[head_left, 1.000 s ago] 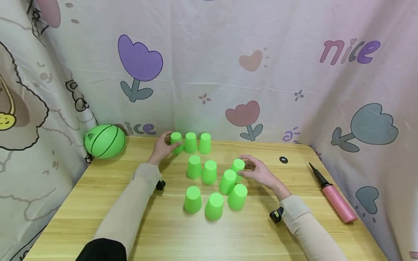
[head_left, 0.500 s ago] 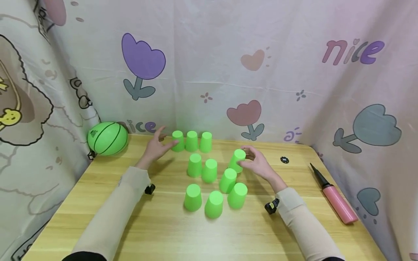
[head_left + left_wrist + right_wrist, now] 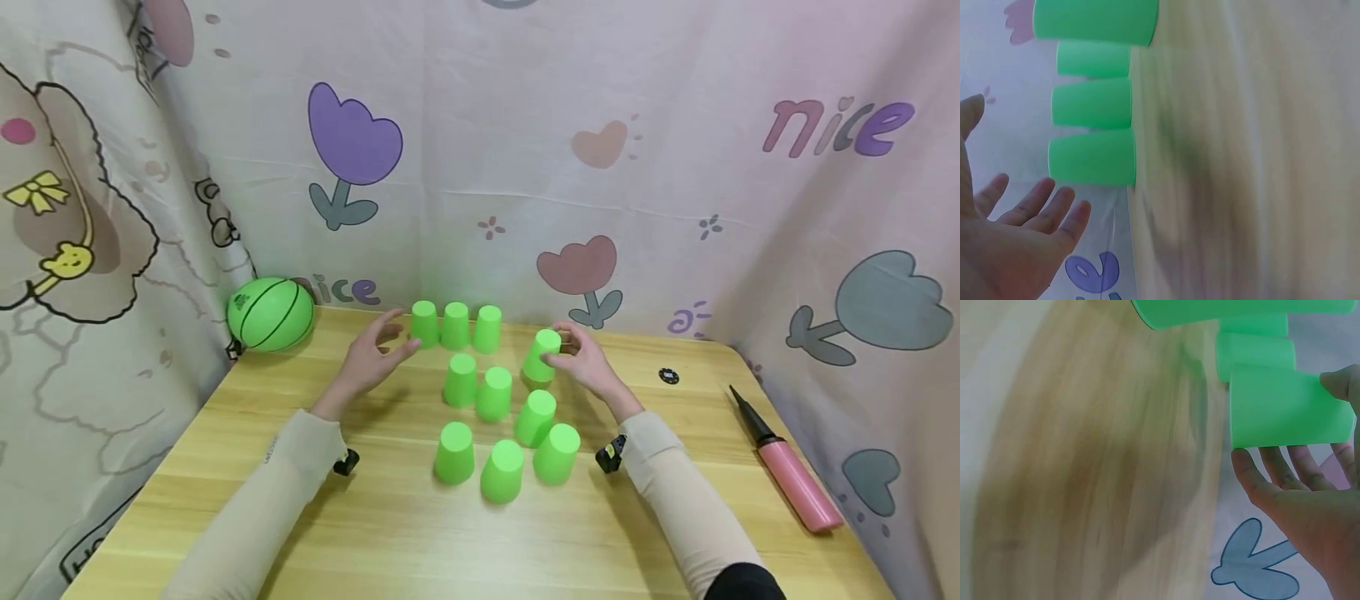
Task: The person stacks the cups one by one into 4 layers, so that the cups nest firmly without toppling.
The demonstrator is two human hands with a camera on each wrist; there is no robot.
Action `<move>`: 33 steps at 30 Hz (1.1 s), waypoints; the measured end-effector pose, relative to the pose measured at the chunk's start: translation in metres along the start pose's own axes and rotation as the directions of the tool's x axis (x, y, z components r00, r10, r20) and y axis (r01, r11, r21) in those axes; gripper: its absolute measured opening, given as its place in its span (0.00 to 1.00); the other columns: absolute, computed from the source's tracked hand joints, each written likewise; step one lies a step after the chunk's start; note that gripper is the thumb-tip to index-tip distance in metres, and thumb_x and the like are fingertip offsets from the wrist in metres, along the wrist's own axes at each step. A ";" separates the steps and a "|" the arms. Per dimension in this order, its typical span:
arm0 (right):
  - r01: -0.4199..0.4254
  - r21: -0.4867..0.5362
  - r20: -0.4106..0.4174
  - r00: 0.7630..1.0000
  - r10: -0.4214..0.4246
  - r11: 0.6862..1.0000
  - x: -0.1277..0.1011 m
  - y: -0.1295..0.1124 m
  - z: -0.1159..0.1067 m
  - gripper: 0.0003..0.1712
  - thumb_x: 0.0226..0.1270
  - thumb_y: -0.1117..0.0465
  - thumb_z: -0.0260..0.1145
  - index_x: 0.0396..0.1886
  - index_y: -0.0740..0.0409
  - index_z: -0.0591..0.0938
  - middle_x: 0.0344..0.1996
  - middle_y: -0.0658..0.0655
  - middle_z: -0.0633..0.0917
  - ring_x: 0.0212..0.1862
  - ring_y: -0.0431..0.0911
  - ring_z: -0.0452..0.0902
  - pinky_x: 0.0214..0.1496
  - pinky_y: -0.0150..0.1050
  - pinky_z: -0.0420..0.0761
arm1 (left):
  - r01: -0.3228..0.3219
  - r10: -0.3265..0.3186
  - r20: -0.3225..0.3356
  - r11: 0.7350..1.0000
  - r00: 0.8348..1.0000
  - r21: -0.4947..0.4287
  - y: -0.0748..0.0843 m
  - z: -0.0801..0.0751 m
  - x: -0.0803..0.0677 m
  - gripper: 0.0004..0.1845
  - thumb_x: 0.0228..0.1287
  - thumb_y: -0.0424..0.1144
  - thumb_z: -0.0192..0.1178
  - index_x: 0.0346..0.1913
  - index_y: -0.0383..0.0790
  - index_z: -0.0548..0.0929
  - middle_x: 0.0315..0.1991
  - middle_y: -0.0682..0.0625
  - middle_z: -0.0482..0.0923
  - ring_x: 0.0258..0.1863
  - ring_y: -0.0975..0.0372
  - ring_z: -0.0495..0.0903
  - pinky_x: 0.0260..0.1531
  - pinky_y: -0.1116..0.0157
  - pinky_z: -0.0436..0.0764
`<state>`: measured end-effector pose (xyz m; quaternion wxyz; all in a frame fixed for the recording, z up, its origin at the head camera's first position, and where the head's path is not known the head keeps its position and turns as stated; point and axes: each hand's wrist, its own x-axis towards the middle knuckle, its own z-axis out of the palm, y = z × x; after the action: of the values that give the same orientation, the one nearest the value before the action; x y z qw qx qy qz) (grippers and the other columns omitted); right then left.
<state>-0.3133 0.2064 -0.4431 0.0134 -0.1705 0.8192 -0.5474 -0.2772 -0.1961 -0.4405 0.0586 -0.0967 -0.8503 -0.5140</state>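
On the desk [image 3: 390, 533], our right hand [image 3: 588, 367] pinches one upturned green cup [image 3: 542, 357]. Our left hand [image 3: 367, 362], fingers spread, hovers beside the back row of cups [image 3: 455, 325].

Ten green cups [image 3: 494, 392] stand upside down on the bench [image 3: 390, 533]; one green ball [image 3: 271, 314]; one pink pump [image 3: 793, 477]; one black disc [image 3: 669, 377].

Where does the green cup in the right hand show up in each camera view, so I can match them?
Head: the held green cup sits right of centre, beyond the other cups, gripped by the right hand.
Left wrist: cannot tell; four green cups show, none gripped.
Right wrist: the cup lies sideways at upper right, the fingers under it.
Shared landmark: the back row of three cups, seen in the left wrist view at.
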 end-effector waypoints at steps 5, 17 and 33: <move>-0.011 -0.001 -0.003 1.000 0.011 1.000 0.014 0.003 0.003 0.31 0.69 0.67 0.72 0.69 0.61 0.72 0.60 0.70 0.83 0.63 0.65 0.82 0.62 0.45 0.86 | -0.022 0.023 0.042 0.999 0.999 -0.023 0.004 0.012 -0.011 0.37 0.74 0.50 0.66 0.80 0.44 0.66 0.72 0.29 0.72 0.71 0.37 0.75 0.71 0.40 0.77; -0.067 -0.016 0.003 0.998 0.067 0.998 0.040 -0.001 0.011 0.33 0.70 0.63 0.72 0.71 0.58 0.71 0.63 0.68 0.82 0.65 0.62 0.80 0.58 0.41 0.88 | -0.053 0.054 0.156 0.998 0.986 -0.015 0.015 0.045 -0.028 0.37 0.74 0.52 0.65 0.79 0.44 0.67 0.72 0.33 0.74 0.71 0.39 0.75 0.70 0.42 0.78; 0.010 -0.020 -0.008 1.000 -0.010 1.000 0.059 0.009 0.022 0.30 0.67 0.59 0.75 0.65 0.58 0.76 0.53 0.65 0.86 0.57 0.57 0.84 0.60 0.47 0.86 | -0.090 0.096 0.174 0.995 0.980 -0.041 0.010 0.062 -0.031 0.38 0.71 0.45 0.70 0.79 0.47 0.67 0.71 0.31 0.74 0.70 0.37 0.76 0.67 0.45 0.81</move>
<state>-0.3663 0.1729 -0.4503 0.0057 -0.1724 0.8239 -0.5399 -0.2450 -0.1395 -0.4666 0.0057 -0.1823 -0.8382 -0.5140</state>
